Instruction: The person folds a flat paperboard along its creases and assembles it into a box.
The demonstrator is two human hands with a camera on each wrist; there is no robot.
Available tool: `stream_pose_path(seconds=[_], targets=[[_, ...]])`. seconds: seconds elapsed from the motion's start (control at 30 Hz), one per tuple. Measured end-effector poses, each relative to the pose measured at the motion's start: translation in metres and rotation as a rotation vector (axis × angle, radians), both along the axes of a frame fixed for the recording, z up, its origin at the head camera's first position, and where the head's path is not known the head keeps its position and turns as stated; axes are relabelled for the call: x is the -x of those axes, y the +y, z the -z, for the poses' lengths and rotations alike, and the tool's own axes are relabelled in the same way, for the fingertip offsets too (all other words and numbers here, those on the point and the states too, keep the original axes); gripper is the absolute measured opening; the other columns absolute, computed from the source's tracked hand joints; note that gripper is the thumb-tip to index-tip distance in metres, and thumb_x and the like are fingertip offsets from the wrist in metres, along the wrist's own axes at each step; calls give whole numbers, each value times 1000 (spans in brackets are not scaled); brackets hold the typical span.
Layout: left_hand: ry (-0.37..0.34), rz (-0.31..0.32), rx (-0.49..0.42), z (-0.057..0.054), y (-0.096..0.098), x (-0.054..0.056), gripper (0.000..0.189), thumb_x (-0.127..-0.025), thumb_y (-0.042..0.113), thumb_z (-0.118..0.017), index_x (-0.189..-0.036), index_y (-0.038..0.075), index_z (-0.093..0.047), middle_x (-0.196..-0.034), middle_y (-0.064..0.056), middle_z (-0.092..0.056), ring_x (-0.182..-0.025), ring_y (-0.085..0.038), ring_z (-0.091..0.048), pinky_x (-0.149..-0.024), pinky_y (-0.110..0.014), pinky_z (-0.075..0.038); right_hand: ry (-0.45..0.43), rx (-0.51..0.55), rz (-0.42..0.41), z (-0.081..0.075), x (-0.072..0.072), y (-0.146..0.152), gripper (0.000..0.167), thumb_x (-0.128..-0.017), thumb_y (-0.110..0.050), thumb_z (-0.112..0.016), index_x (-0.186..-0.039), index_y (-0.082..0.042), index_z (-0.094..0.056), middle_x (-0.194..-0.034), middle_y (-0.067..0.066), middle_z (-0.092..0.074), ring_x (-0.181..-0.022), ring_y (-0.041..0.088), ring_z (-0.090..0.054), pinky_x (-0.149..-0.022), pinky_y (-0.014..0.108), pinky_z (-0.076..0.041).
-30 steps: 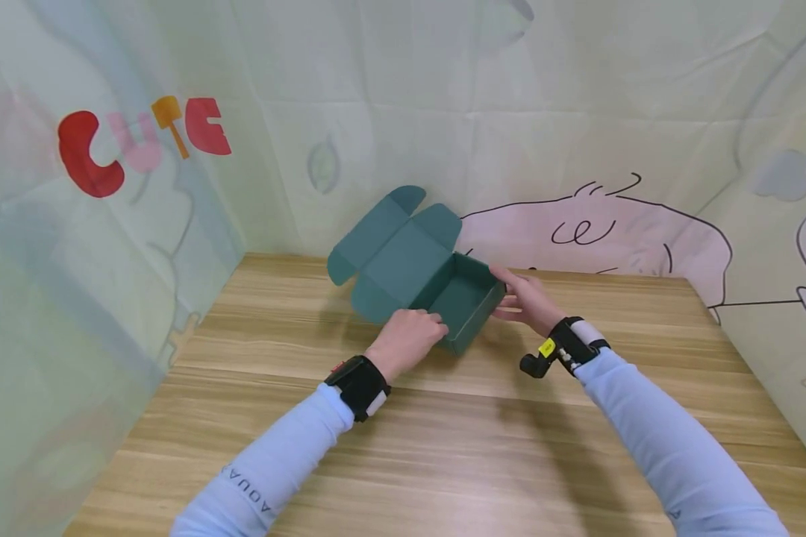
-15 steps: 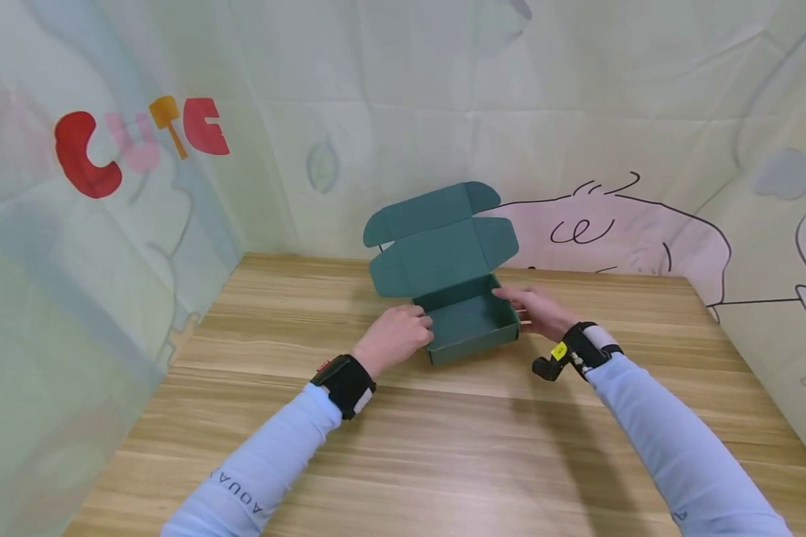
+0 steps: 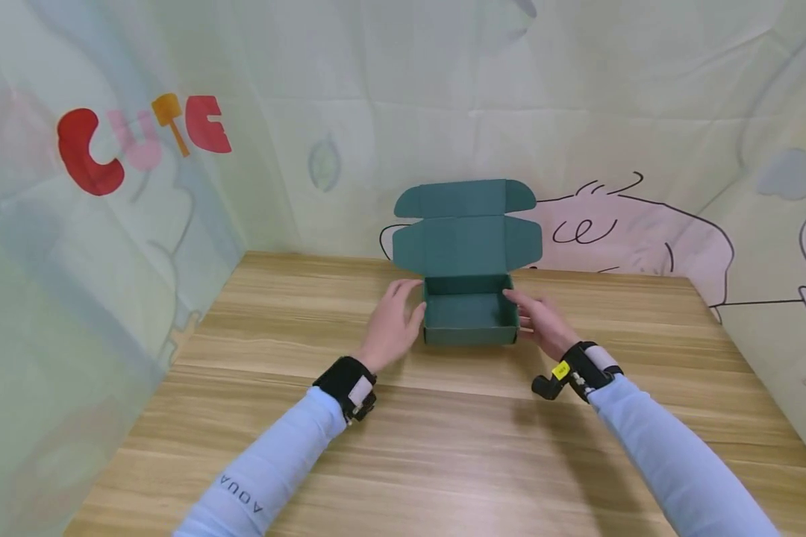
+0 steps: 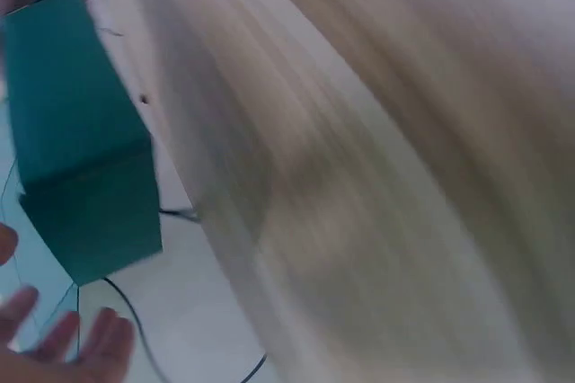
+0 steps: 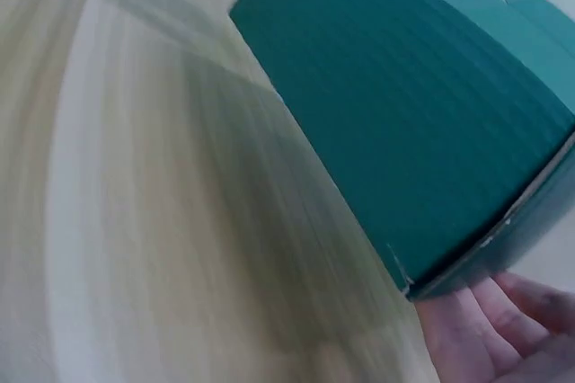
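A teal cardboard box (image 3: 470,336) faces me near the back of the table, its lid (image 3: 465,246) raised with the side flaps spread. My right hand (image 3: 544,324) holds the box's right wall, thumb over the rim and fingers outside. In the right wrist view, those fingers (image 5: 481,329) are at the end of the box (image 5: 395,113). My left hand (image 3: 389,328) is beside the left wall, thumb and fingers apart. The left wrist view shows its fingers (image 4: 108,342) spread just off the box (image 4: 85,131). The box's inside shows nothing in it.
The wooden table (image 3: 430,447) reaches back to a printed cloth backdrop (image 3: 403,119) right behind the box lid. Another cloth wall (image 3: 107,283) with "CUTE" lettering closes off the left side. Both wrists wear black straps with small devices.
The box has turned clockwise from an angled stance to face me squarely, its lid swinging right. My left hand has let go of the left wall and spread its fingers; the right keeps hold.
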State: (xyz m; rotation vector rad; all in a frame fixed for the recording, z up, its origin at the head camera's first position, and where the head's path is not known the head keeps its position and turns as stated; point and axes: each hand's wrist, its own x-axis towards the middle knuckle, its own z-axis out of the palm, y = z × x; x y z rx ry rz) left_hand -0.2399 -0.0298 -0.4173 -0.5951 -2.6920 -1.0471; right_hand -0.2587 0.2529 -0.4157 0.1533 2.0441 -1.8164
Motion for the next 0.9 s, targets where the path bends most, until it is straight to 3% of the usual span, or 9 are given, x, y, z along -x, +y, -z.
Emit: stream_pose_path(seconds=[0.1, 0.17, 0.3, 0.37, 0.47, 0.5, 0.63, 0.77, 0.9], targets=[[-204, -70, -240, -1, 4, 1, 49, -101, 33, -48, -143, 10, -43, -142, -14, -45, -121, -30, -53, -99, -45, -46, -14, 5, 48, 3, -5, -3, 93, -92, -59, -53, -153, -1, -15, -156, 19, -25, -128, 25, -43, -100, 31, -44], [-317, -89, -355, -2, 6, 2, 51, -100, 36, -47, -144, 10, -42, -143, -15, -45, -123, -32, -52, -99, -46, -45, -15, 15, 68, 5, -9, -5, 91, -92, -59, -53, -152, -1, -17, -155, 18, -27, -118, 18, -48, -92, 25, -46], [-496, -100, -548, -3, 9, 6, 53, -101, 38, -45, -146, 12, -39, -146, -15, -44, -124, -32, -51, -101, -48, -44, -9, 49, 76, 8, -14, -8, 84, -93, -56, -53, -149, 0, -25, -147, 15, -36, -97, 8, -55, -80, 21, -49], [-552, -103, -623, -3, 10, 8, 52, -101, 37, -45, -147, 13, -39, -145, -15, -44, -122, -32, -51, -99, -50, -44, -6, 66, 72, 10, -16, -9, 79, -93, -55, -54, -145, 1, -31, -137, 12, -43, -89, 6, -57, -77, 21, -49], [-608, -104, -687, -2, 9, 10, 52, -101, 36, -45, -148, 14, -37, -144, -14, -45, -118, -31, -53, -93, -46, -48, 7, 92, 68, 14, -18, -10, 68, -93, -53, -55, -134, 0, -41, -120, 5, -53, -82, 6, -58, -73, 22, -49], [-630, -106, -693, -7, 8, 7, 51, -102, 35, -44, -148, 14, -37, -144, -14, -45, -118, -32, -53, -93, -47, -47, 13, 98, 72, 16, -18, -10, 64, -93, -53, -56, -128, -1, -45, -114, 2, -55, -81, 6, -59, -72, 22, -49], [-667, -129, -684, -4, 7, 8, 51, -102, 35, -44, -149, 17, -36, -142, -13, -48, -109, -29, -55, -83, -38, -49, 26, 110, 66, 19, -20, -12, 58, -93, -53, -57, -121, -3, -49, -107, -2, -57, -81, 6, -59, -71, 23, -49], [-659, -145, -673, 3, 7, 11, 50, -102, 36, -44, -147, 17, -39, -138, -12, -50, -103, -24, -55, -77, -31, -47, 27, 109, 69, 19, -21, -15, 62, -93, -52, -57, -124, 0, -46, -107, 0, -56, -84, 7, -58, -72, 23, -49], [-641, -151, -662, 4, 7, 11, 47, -102, 35, -45, -145, 17, -43, -133, -11, -52, -95, -21, -54, -72, -29, -45, 5, 56, 94, 16, -23, -17, 83, -92, -56, -56, -142, 4, -27, -129, 8, -41, -105, 14, -48, -80, 22, -48]])
